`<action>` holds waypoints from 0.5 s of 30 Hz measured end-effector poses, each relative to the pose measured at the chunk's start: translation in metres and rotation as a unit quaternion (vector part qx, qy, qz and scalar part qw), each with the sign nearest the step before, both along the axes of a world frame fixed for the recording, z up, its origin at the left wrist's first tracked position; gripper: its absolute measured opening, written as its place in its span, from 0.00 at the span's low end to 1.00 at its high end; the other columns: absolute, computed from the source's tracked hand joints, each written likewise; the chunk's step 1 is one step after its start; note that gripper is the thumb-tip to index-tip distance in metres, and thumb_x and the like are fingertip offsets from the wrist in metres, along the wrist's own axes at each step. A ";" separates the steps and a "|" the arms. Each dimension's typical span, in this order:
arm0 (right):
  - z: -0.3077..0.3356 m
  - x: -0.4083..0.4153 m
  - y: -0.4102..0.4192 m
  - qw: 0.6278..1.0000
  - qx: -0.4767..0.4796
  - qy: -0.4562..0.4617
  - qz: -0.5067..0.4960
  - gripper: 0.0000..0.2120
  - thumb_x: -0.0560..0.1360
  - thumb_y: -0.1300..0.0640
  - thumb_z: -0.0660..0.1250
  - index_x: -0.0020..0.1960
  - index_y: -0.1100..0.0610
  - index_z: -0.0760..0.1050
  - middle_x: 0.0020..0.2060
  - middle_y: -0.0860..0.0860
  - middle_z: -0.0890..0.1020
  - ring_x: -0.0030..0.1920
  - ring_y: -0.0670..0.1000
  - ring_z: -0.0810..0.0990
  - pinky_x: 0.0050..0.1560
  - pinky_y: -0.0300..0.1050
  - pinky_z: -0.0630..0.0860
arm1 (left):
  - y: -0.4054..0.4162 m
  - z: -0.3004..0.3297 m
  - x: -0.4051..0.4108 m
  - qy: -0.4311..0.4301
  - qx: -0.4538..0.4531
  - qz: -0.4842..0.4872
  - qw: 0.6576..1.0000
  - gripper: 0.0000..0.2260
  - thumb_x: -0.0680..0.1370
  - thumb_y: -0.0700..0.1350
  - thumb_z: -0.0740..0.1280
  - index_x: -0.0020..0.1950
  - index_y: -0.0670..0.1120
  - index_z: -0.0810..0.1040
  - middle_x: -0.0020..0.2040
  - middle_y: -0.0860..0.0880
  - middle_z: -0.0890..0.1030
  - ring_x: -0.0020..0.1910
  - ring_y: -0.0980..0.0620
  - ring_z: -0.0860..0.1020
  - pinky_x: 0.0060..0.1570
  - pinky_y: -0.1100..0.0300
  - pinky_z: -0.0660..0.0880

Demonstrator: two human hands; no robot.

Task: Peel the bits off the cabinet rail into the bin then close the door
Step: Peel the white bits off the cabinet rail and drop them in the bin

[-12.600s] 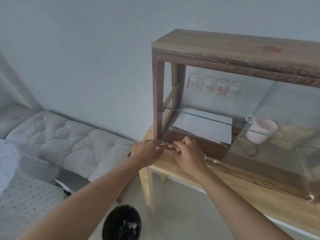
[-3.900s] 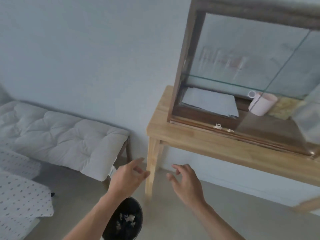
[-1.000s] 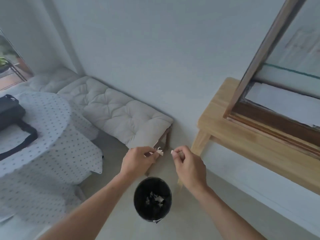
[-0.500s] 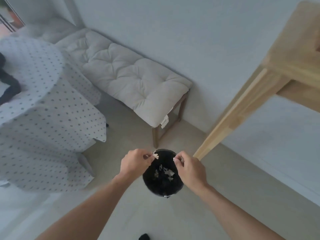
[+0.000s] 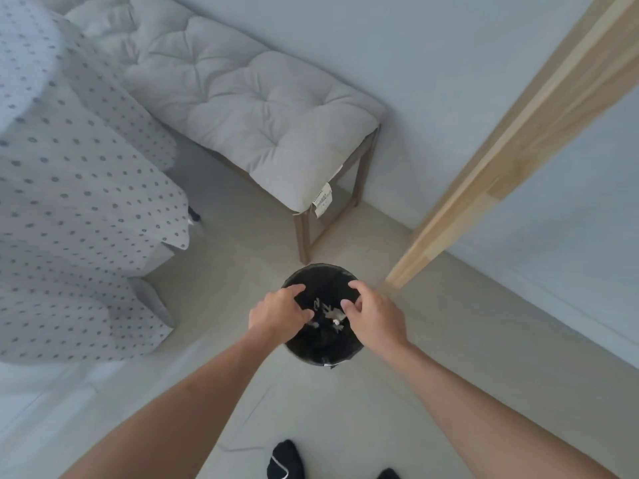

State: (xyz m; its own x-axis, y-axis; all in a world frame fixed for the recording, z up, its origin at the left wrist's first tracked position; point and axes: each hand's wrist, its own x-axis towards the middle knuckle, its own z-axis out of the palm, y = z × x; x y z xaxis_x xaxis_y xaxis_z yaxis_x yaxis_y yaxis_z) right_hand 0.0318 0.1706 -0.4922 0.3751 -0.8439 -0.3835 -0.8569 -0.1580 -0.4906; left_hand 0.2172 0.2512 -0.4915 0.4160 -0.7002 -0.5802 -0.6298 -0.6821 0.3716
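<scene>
Both hands over bin [image 5: 323,340]: left hand [image 5: 276,311] and right hand [image 5: 375,314], fingers spread, gripping nothing. Pale bits [image 5: 328,314] lie inside bin (featherlight, flimsy, likely tacky). Pinch remaining rail bits by loose edge; cabinet out of view.

Soft, even daylight with a cool grey-blue cast fills the scene; shadows are faint. Wide-angle distortion tilts the pale wooden table leg [image 5: 484,188] at right, and the white dotted tablecloth [image 5: 69,188] at left looks slightly smeared
</scene>
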 end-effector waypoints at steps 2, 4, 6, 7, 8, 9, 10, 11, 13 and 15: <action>0.013 -0.004 -0.003 1.000 -0.002 -0.002 -0.003 0.21 0.82 0.43 0.64 0.74 0.45 0.72 0.55 0.45 0.86 0.58 0.53 0.83 0.57 0.53 0.78 | -0.003 0.010 0.000 -0.007 -0.008 -0.009 1.000 0.29 0.81 0.58 0.71 0.82 0.61 0.68 0.59 0.58 0.87 0.61 0.48 0.84 0.59 0.48 0.83; 0.030 -0.009 -0.005 1.000 -0.006 -0.008 -0.009 0.23 0.81 0.41 0.63 0.75 0.45 0.72 0.56 0.44 0.85 0.59 0.52 0.83 0.58 0.53 0.78 | -0.006 0.026 0.000 -0.018 -0.020 -0.016 1.000 0.30 0.81 0.59 0.71 0.83 0.61 0.67 0.63 0.57 0.86 0.63 0.48 0.83 0.60 0.49 0.82; 0.052 -0.016 -0.008 1.000 -0.016 -0.016 -0.018 0.24 0.81 0.40 0.63 0.75 0.45 0.72 0.56 0.44 0.85 0.59 0.52 0.83 0.58 0.53 0.78 | -0.011 0.046 -0.001 -0.028 -0.034 -0.016 0.999 0.30 0.82 0.59 0.71 0.83 0.60 0.67 0.67 0.56 0.84 0.65 0.48 0.83 0.60 0.49 0.80; 0.065 -0.020 -0.008 0.999 -0.022 -0.020 -0.021 0.24 0.81 0.40 0.63 0.75 0.45 0.72 0.56 0.44 0.85 0.59 0.52 0.83 0.58 0.52 0.78 | -0.013 0.058 -0.002 -0.030 -0.042 -0.014 0.999 0.30 0.81 0.60 0.71 0.82 0.60 0.68 0.68 0.56 0.84 0.66 0.48 0.82 0.60 0.50 0.80; 0.080 -0.024 -0.008 0.999 -0.028 -0.024 -0.023 0.24 0.81 0.39 0.63 0.75 0.45 0.72 0.56 0.43 0.86 0.60 0.52 0.83 0.58 0.52 0.77 | -0.015 0.072 -0.004 -0.030 -0.048 -0.012 0.998 0.30 0.81 0.60 0.72 0.82 0.59 0.68 0.67 0.56 0.84 0.66 0.48 0.82 0.60 0.50 0.80; 0.096 -0.029 -0.008 0.999 -0.032 -0.028 -0.023 0.25 0.81 0.39 0.63 0.75 0.46 0.72 0.55 0.43 0.85 0.60 0.52 0.83 0.58 0.52 0.77 | -0.016 0.087 -0.006 -0.028 -0.052 -0.009 0.998 0.30 0.81 0.60 0.72 0.82 0.59 0.68 0.67 0.57 0.84 0.66 0.48 0.82 0.61 0.49 0.79; 0.113 -0.035 -0.006 0.999 -0.037 -0.032 -0.023 0.25 0.81 0.39 0.63 0.76 0.46 0.72 0.56 0.43 0.85 0.60 0.52 0.82 0.59 0.52 0.77 | -0.017 0.103 -0.008 -0.027 -0.057 -0.005 0.998 0.31 0.81 0.60 0.72 0.82 0.59 0.68 0.66 0.57 0.84 0.66 0.48 0.82 0.61 0.49 0.79; 0.131 -0.041 -0.004 0.998 -0.041 -0.034 -0.023 0.25 0.81 0.39 0.63 0.76 0.46 0.71 0.57 0.44 0.85 0.61 0.51 0.82 0.59 0.52 0.77 | -0.018 0.121 -0.010 -0.026 -0.063 -0.001 0.998 0.31 0.81 0.60 0.72 0.82 0.59 0.68 0.66 0.57 0.84 0.66 0.48 0.82 0.61 0.49 0.80; 0.172 -0.056 0.000 0.997 -0.055 -0.039 -0.028 0.26 0.81 0.38 0.63 0.77 0.45 0.71 0.60 0.43 0.85 0.62 0.50 0.82 0.60 0.51 0.77 | -0.020 0.159 -0.017 -0.028 -0.080 0.005 0.996 0.32 0.80 0.61 0.72 0.82 0.60 0.67 0.66 0.57 0.84 0.64 0.49 0.82 0.61 0.49 0.80; 0.213 -0.072 0.002 0.996 -0.071 -0.051 -0.034 0.26 0.81 0.38 0.63 0.77 0.45 0.71 0.59 0.43 0.84 0.61 0.49 0.82 0.60 0.50 0.78 | -0.023 0.200 -0.024 -0.028 -0.102 0.009 0.994 0.33 0.79 0.62 0.72 0.82 0.61 0.66 0.65 0.56 0.84 0.63 0.49 0.82 0.64 0.47 0.80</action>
